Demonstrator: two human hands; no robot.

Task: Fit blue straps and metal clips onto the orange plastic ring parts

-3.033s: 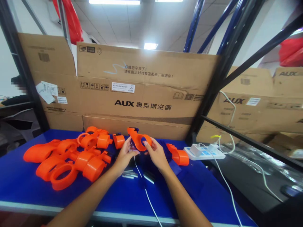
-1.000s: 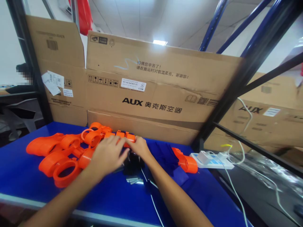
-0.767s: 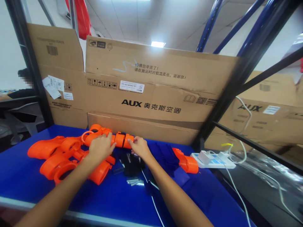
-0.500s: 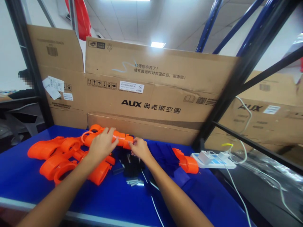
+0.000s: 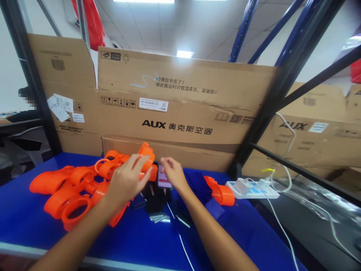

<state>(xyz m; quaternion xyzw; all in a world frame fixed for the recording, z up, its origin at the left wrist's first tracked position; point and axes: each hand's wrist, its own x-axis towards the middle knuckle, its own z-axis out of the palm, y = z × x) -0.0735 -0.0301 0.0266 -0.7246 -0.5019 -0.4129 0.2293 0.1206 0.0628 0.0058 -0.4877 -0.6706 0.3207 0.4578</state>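
My left hand [image 5: 126,182] grips an orange tape dispenser [image 5: 147,153], raised above the table and tilted. Just behind its fingertips another orange dispenser [image 5: 153,174] rests on the table. Above a phone [image 5: 164,177] with a lit screen is my right hand [image 5: 174,173]; its fingers are curled in, with nothing visible between them. A white cable [image 5: 184,244] runs from below the phone to the front. Left of my left hand lies a pile of orange tape dispensers [image 5: 76,210]. Black pieces [image 5: 155,201] and small metal strips [image 5: 159,217] lie between my forearms.
Dark blue pieces [image 5: 194,180] and an orange dispenser [image 5: 222,194] lie right of my right forearm. A white power strip [image 5: 254,188] with plugs and cables is at the right edge. Tall cardboard [image 5: 175,109] stands behind the blue table [image 5: 141,246], between dark metal posts [image 5: 251,150].
Half a second ago both hands were at a row of orange dispensers. My left hand has lifted one; my right hand has come away to the right, uncovering the phone.
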